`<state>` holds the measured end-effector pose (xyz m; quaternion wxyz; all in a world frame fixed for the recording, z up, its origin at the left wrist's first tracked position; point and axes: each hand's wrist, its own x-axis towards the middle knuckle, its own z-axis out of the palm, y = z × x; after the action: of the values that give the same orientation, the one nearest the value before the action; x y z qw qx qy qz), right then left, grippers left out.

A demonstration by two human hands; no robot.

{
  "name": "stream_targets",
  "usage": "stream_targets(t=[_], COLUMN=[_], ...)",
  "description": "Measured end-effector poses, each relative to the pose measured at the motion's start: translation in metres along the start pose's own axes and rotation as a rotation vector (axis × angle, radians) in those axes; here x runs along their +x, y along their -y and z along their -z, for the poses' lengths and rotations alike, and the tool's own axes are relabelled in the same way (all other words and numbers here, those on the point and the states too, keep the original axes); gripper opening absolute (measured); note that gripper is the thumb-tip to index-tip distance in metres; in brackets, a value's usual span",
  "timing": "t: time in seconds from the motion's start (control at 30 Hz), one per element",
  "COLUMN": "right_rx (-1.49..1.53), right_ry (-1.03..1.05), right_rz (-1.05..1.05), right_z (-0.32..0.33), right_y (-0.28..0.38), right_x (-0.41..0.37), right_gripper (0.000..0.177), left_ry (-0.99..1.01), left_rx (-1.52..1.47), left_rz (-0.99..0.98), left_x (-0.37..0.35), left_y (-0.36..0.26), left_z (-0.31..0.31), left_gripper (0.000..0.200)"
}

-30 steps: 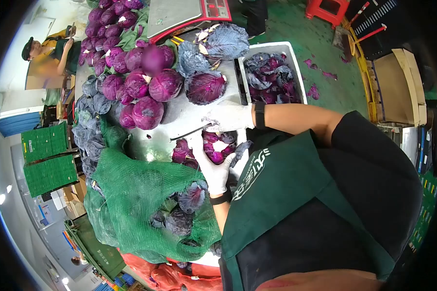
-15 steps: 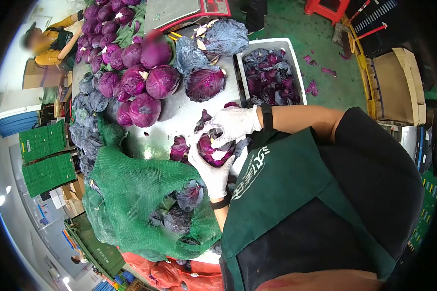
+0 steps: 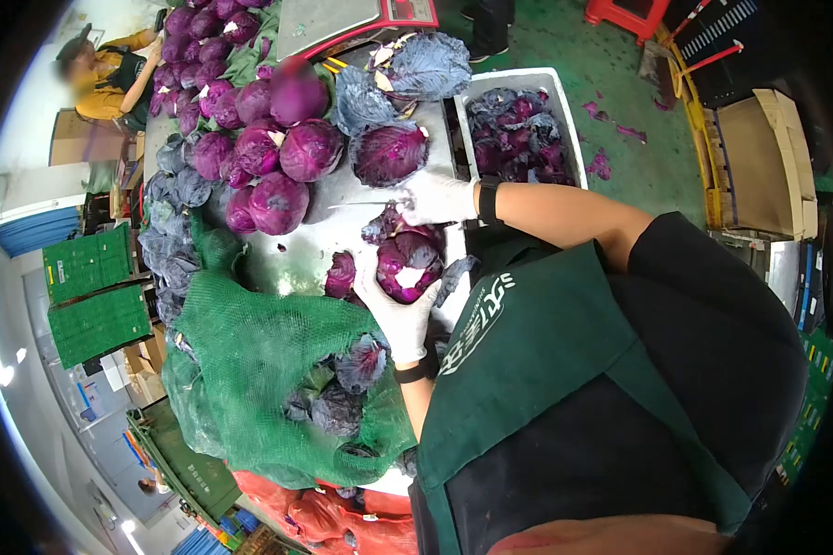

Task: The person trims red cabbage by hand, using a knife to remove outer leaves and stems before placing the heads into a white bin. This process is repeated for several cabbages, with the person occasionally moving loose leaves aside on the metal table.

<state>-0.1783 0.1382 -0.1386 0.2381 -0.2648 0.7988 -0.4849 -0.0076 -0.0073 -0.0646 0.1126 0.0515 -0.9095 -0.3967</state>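
Note:
My left hand [image 3: 398, 313], in a white glove, is wrapped round the lower side of a red cabbage [image 3: 409, 259] with a pale cut patch. My right hand [image 3: 440, 197], also gloved, is closed on a knife [image 3: 359, 203] whose thin blade points away from me over the metal table. Its handle is hidden in the glove. Loose dark leaves [image 3: 382, 225] lie between the right hand and the cabbage. Another purple leaf piece [image 3: 340, 275] is just beyond my left fingers. A large leafy cabbage [image 3: 389, 154] sits beside the right hand.
Purple cabbages [image 3: 278, 205] are piled on the table [image 3: 342, 222]. A white bin [image 3: 574, 139] holds leaf scraps at right. A green mesh sack [image 3: 250, 370] with cabbages lies at left, red sacks [image 3: 333, 518] below. A scale [image 3: 329, 28] and another person [image 3: 111, 83] are farther off.
My right hand has drawn away from the cabbage to the right, and the knife blade now shows clear of it. My left hand stays round the cabbage.

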Motion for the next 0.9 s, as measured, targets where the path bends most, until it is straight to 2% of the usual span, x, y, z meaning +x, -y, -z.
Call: stream_targets(t=[0.03,0.1,0.17,0.23,0.3,0.37,0.43,0.5,0.53,0.57,0.63,0.67,0.77,0.8,0.83,0.9], right_rx=[0.081,-0.228,-0.383,-0.518,-0.349,-0.138,-0.093,0.312,0.337,0.232,0.138,0.129,0.022,-0.076,-0.076,0.01], right_ry=[-0.051,-0.224,-0.154,-0.157,-0.186,-0.213,-0.038,-0.011,0.054,0.116,0.223,0.124,0.132,0.048,0.048,0.194], right_rz=[0.087,-0.005,0.008,0.01,0.025,0.185,0.141,0.133,0.211,0.156,0.097,0.222,0.122,0.253,0.252,0.061], right_z=[0.019,0.021,0.031,0.041,0.042,0.034,0.03,-0.005,-0.01,-0.012,-0.014,-0.018,-0.02,-0.016,-0.014,-0.009], right_y=[0.012,-0.006,-0.007,0.015,0.03,0.036,0.046,0.02,0.025,0.028,0.041,0.044,0.047,0.048,0.051,0.054], right_x=[-0.015,-0.01,-0.013,-0.027,-0.041,-0.051,-0.065,-0.07,-0.064,-0.073,-0.078,-0.08,-0.071,-0.074,-0.073,-0.067], right_gripper=[0.02,0.017,0.022,0.035,0.037,0.037,0.034,0.037,0.045,0.057,0.067,0.078,0.08,0.074,0.074,0.07], left_ry=[-0.006,-0.13,-0.156,-0.165,-0.162,-0.161,-0.152,-0.147,-0.158,-0.15,-0.135,-0.093,-0.023,-0.03,-0.029,-0.038], left_rx=[0.004,-0.206,-0.266,-0.298,-0.263,-0.267,-0.261,-0.245,-0.188,-0.19,-0.046,-0.028,-0.05,-0.048,-0.048,-0.069], left_rz=[-0.009,0.107,0.162,0.15,0.141,0.127,0.141,0.225,0.208,0.206,0.226,0.216,0.265,0.294,0.294,0.223], left_x=[-0.004,-0.018,-0.025,-0.028,-0.029,-0.029,-0.028,-0.026,-0.023,-0.02,-0.013,-0.012,-0.008,-0.006,-0.005,-0.003], left_y=[0.009,0.022,0.015,0.011,0.015,0.014,0.01,0.012,0.01,0.006,-0.002,-0.001,-0.004,-0.007,-0.005,0.002], left_z=[0.0,-0.003,-0.001,-0.003,-0.005,-0.005,-0.003,-0.004,-0.004,-0.002,0.004,0.006,0.009,0.01,0.01,0.011], left_gripper=[0.103,0.106,0.108,0.107,0.107,0.107,0.106,0.108,0.107,0.107,0.107,0.106,0.1,0.1,0.1,0.099])
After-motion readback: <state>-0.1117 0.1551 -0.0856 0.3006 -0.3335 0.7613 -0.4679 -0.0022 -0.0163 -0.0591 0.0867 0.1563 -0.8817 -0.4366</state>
